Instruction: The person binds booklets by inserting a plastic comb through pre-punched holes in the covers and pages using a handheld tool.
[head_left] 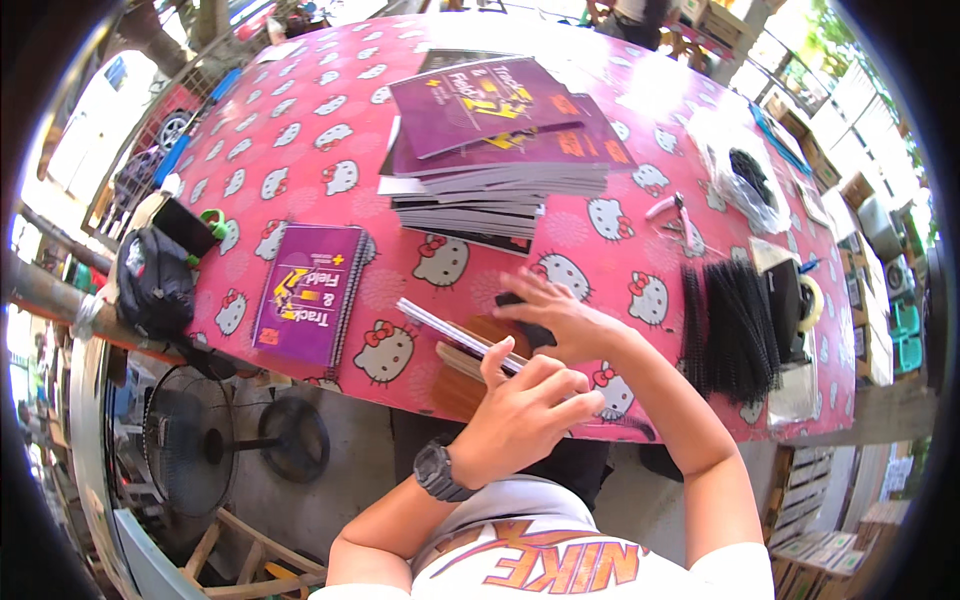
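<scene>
My left hand [525,408], with a black watch on its wrist, is closed around a thin book [440,325] held edge-on, its white page edges showing. Under and beside the book is a brown wooden piece [458,388] at the table's front edge. My right hand [565,318] lies with fingers stretched over a dark object [525,312] whose kind I cannot make out. To the left, purple spiral-bound books [310,295] lie on the table. Farther back stands a tall stack of purple-covered books [500,150], its top ones askew.
Black binding coils [735,330] lie at the right, near a tape roll [810,303]. Pliers with pink handles [678,220] and a plastic bag of black coils [750,180] are farther back. A black bag [155,280] sits at the left edge; a fan [195,435] stands below.
</scene>
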